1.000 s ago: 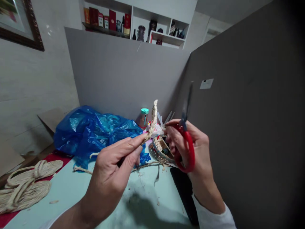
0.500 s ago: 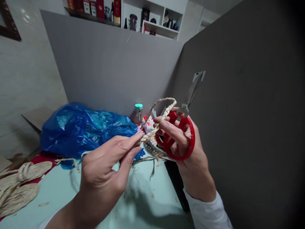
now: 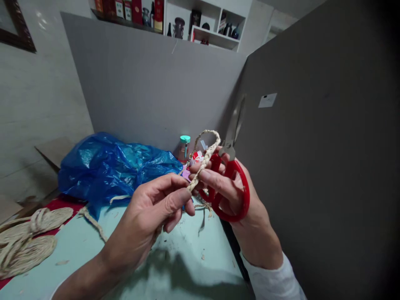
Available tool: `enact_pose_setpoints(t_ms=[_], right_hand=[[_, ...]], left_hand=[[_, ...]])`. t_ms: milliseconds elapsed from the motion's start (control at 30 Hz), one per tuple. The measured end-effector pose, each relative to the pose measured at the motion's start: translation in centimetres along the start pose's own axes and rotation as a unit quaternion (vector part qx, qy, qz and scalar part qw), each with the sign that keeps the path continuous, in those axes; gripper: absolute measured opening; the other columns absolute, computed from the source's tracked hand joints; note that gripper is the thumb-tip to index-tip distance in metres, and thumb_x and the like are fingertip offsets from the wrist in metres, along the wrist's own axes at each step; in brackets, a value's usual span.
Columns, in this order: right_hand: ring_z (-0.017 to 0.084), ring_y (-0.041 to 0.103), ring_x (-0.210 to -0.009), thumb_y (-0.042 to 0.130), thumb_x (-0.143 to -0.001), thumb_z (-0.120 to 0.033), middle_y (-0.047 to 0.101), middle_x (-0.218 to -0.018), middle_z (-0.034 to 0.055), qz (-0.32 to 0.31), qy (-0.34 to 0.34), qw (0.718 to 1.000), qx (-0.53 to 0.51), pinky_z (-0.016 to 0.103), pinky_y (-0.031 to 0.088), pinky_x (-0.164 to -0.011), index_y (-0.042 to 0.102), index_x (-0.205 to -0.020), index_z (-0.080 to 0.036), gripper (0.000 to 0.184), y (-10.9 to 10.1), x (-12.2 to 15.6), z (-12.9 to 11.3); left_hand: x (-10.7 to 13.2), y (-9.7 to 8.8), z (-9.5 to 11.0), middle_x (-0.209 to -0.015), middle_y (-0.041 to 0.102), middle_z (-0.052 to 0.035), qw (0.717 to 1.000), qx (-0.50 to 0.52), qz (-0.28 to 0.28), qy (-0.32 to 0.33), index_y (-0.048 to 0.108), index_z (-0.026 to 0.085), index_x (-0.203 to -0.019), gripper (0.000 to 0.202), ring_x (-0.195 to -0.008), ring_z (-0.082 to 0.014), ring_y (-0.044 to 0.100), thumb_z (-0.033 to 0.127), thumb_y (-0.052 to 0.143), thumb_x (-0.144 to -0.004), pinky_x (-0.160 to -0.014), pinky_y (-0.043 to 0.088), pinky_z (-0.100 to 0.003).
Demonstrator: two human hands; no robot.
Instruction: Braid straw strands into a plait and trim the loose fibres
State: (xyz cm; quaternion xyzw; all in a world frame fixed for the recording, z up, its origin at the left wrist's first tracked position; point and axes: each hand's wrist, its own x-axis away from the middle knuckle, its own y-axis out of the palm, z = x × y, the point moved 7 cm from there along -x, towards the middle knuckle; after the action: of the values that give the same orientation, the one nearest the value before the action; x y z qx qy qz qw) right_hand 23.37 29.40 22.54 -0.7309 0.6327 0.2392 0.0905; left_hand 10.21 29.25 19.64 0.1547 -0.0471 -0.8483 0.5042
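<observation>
1. Braided cord: held up between the two hands, above the surface; it rises from the left fingertips, bends over in a loop at the top and runs down behind.
2. Left hand: grip clamped on the braided cord between thumb and fingers.
3. Right hand: grip closed around the red handles of the scissors, blades pointing up; thumb and fingertips also touch the braided cord.
4. Jar: upright behind the braided cord, turquoise lid on; contents brownish through the wall, kind cannot be told.
5. Red-and-white packet: near the jar, partly covered by the braided cord and right hand.
6. Blue plastic bag: bulky and crumpled, at the back left; what it holds cannot be made out.
7. Loose braid: lying on the surface in front of the bag.
8. Cord bundles: coiled, at the far left, partly over a red strip.
9. Shelf unit: above the grey partition; left compartment holds boxes, a vase and a bottle; the middle and right ones hold dark vessels.
</observation>
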Motion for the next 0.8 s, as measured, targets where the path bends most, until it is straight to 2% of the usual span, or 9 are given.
enact_pose_setpoints(t_ms=[133, 300, 533, 700, 800], right_hand=[[0.017, 0.072, -0.083, 0.078, -0.082, -0.025, 0.075, -0.096, 0.001, -0.031, -0.001, 0.999, -0.016, 0.03, 0.06, -0.074, 0.056, -0.104, -0.024, 0.03, 0.6, 0.0, 0.2], [0.016, 0.073, -0.083, 0.076, -0.083, -0.022, 0.074, -0.093, -0.0014, -0.002, -0.004, 1.0, -0.021, 0.029, 0.062, -0.075, 0.057, -0.103, -0.025, 0.027, 0.2, 0.0, -0.4], [0.018, 0.074, -0.082, 0.076, -0.081, -0.027, 0.074, -0.091, -0.0019, 0.026, -0.053, 0.998, 0.007, 0.03, 0.064, -0.073, 0.06, -0.096, -0.026, 0.021, -0.6, -0.2, -1.0], [0.016, 0.073, -0.081, 0.07, -0.087, -0.027, 0.073, -0.097, -0.0014, 0.043, -0.058, 0.996, 0.046, 0.03, 0.064, -0.073, 0.063, -0.096, -0.026, 0.011, -1.3, -0.3, -1.1], [0.017, 0.072, -0.08, 0.07, -0.087, -0.028, 0.073, -0.096, -0.001, 0.039, -0.054, 0.997, 0.05, 0.03, 0.064, -0.07, 0.062, -0.095, -0.026, 0.012, -1.4, -0.4, -1.3]], left_hand=[[0.3, -0.6, 0.0, -0.064, 0.056, 0.0031, 0.998, -0.057, 0.021, 0.015, 0.064, 0.02, -0.076, 0.023, -0.054, -0.0069, 0.037, 0.038, 0.069, -0.088, -0.048, 0.029, -0.019], [0.4, -0.8, 0.1, -0.069, 0.057, 0.0021, 0.995, -0.095, 0.027, 0.032, 0.069, 0.022, -0.084, 0.017, -0.059, -0.0088, 0.042, 0.038, 0.065, -0.091, -0.051, 0.031, -0.021], [0.6, -0.6, 0.0, -0.069, 0.06, 0.0017, 0.995, -0.092, 0.031, 0.035, 0.072, 0.024, -0.095, 0.012, -0.057, -0.0089, 0.042, 0.034, 0.065, -0.091, -0.05, 0.032, -0.021], [0.7, -0.5, 0.2, -0.07, 0.062, 0.0013, 0.994, -0.096, 0.032, 0.03, 0.072, 0.025, -0.096, 0.013, -0.055, -0.0079, 0.04, 0.033, 0.063, -0.092, -0.048, 0.031, -0.019], [1.0, -0.4, 0.2, -0.071, 0.063, 0.0009, 0.996, -0.089, 0.022, 0.022, 0.072, 0.025, -0.092, 0.014, -0.057, -0.0079, 0.044, 0.034, 0.062, -0.093, -0.049, 0.032, -0.02]])
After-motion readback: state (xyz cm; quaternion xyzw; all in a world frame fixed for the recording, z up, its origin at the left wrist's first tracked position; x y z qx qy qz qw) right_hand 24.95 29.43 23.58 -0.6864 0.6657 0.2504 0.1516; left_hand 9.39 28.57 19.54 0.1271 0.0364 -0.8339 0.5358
